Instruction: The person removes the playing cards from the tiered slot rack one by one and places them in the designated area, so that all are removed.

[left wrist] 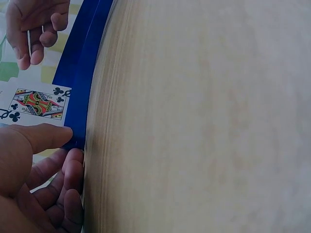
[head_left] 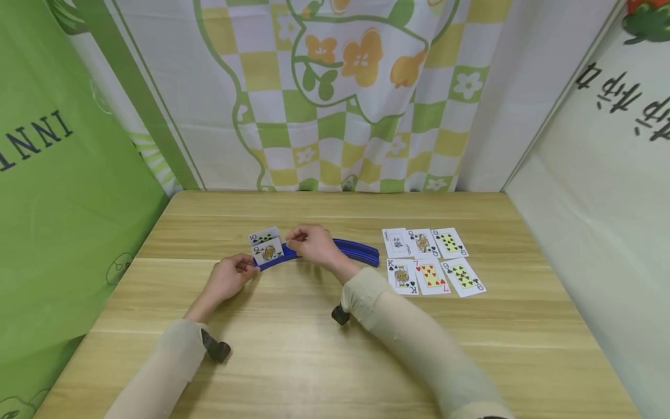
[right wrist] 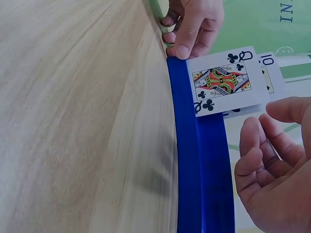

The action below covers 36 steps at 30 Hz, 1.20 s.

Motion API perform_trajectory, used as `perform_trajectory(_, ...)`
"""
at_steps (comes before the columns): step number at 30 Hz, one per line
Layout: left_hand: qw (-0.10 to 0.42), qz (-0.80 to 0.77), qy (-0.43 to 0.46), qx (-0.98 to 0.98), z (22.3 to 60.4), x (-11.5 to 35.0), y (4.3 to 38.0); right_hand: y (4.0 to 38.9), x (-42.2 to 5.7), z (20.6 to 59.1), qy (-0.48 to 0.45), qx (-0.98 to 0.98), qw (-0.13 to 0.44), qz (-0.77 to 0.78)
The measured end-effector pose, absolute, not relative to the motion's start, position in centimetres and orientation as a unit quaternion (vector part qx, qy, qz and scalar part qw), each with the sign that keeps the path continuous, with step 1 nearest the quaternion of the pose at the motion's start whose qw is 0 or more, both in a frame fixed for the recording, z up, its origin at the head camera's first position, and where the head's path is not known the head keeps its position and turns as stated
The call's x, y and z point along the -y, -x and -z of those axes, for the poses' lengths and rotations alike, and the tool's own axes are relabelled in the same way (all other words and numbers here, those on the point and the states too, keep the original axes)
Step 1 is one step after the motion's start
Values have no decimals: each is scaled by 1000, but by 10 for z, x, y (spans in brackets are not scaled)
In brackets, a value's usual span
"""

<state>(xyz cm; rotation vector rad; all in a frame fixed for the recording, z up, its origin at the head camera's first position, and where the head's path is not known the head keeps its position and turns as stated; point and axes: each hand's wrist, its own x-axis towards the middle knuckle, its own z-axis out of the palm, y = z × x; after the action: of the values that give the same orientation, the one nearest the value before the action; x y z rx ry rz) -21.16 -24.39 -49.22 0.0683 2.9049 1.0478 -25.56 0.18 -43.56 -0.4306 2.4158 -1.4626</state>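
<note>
A curved blue card holder (head_left: 358,251) lies on the table, its left end carrying two upright cards. In front stands a queen of clubs (right wrist: 223,82); behind it, a black ten (head_left: 265,235) is partly hidden. My left hand (head_left: 228,278) grips the holder's left end, with a fingertip right by the queen's lower corner in the left wrist view. Over the holder's middle, just right of the queen, is my right hand (head_left: 314,247). Its fingers (right wrist: 250,138) are loosely bent, with no card between them, close to the cards' edge in the right wrist view.
To the right of the holder, two rows of face-up cards lie on the wooden table (head_left: 293,349). They include a joker (head_left: 396,242), a king of spades (head_left: 402,276) and a seven of hearts (head_left: 432,276). A patterned curtain (head_left: 335,139) hangs behind the table's far edge.
</note>
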Motion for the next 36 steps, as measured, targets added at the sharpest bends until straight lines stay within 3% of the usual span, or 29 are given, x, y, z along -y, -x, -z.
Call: perform_trajectory(36, 30, -347, -21, -937, 495, 244, 213, 261, 16, 436, 186, -851, 119, 476)
